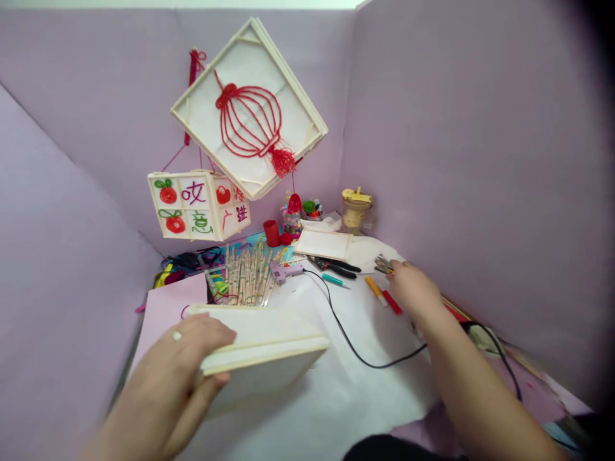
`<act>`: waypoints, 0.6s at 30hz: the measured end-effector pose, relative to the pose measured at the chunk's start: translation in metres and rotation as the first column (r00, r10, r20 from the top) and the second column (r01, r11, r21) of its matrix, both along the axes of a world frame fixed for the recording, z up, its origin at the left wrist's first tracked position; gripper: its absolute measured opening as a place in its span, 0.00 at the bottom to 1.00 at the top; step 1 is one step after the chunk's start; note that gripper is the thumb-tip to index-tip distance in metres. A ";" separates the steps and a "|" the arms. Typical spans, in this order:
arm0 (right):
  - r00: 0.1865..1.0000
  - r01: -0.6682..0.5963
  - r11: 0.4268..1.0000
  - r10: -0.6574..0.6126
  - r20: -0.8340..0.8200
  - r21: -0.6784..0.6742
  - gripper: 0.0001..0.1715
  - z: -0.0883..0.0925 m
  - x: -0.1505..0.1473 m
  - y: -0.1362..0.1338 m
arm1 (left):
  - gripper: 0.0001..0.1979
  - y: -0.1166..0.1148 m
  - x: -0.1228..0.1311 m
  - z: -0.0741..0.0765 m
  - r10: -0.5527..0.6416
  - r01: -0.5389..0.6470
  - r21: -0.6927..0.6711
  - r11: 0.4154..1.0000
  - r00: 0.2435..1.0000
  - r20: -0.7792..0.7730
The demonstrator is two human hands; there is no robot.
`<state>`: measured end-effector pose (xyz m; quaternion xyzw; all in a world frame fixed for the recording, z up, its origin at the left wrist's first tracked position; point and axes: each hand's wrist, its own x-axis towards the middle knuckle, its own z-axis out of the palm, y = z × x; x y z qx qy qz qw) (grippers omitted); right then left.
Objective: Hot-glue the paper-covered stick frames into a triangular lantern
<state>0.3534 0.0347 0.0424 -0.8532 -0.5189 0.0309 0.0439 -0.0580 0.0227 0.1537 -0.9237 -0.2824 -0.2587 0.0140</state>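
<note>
My left hand [180, 371] is closed round the left end of a white paper box framed with pale wooden sticks [269, 330]. The thumb is below its edge and the fingers lie over the top; the box is tilted above the table. At the right, my right hand [413, 288] is closed, with small dark and metallic tips [383, 264] showing past its fingers. What these belong to I cannot make out. Beside that hand lie a yellow marker [375, 290] and a red marker [392, 302].
A lilac glue gun [286, 272], its black cord [353, 346] trailing right, lies by pliers [336, 266], a teal pen [336, 281] and patterned sticks [245, 275]. A flat white frame [323, 244] lies behind. Decorated lanterns [187, 205] hang before lilac walls [456, 128].
</note>
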 end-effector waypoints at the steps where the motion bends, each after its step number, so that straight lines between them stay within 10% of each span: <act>1: 1.000 -0.008 1.000 0.008 -0.006 0.001 0.17 -0.004 0.001 0.003 | 0.13 0.003 0.001 0.007 0.029 -0.029 0.034 0.999 1.000 0.000; 7: 0.999 -0.031 0.995 0.033 -0.021 0.100 0.24 -0.009 0.002 0.015 | 0.12 0.019 -0.007 0.018 0.142 -0.137 -0.091 0.986 0.988 0.061; 10: 0.989 -0.096 0.944 0.125 -0.074 0.317 0.25 0.002 -0.023 0.005 | 0.15 0.021 -0.021 0.004 0.506 -0.315 -0.422 0.850 0.712 0.486; 11: 0.978 -0.125 0.903 0.181 -0.101 0.410 0.26 0.005 -0.037 -0.001 | 0.16 0.021 -0.023 -0.001 0.561 -0.278 -0.498 0.821 0.558 0.612; 14: 0.785 0.050 0.480 0.523 -0.332 0.876 0.36 0.013 -0.090 -0.018 | 0.16 0.014 -0.019 -0.009 0.567 -0.220 -0.523 0.824 0.312 0.762; 16: 0.526 0.131 0.451 0.723 -0.448 0.883 0.39 0.014 -0.122 -0.023 | 0.17 0.007 -0.011 -0.007 0.481 -0.244 -0.415 0.877 0.453 0.750; 18: 0.197 0.048 0.549 0.814 -0.547 0.834 0.46 0.013 -0.143 -0.021 | 0.18 0.000 -0.003 -0.001 0.414 -0.275 -0.314 0.909 0.686 0.598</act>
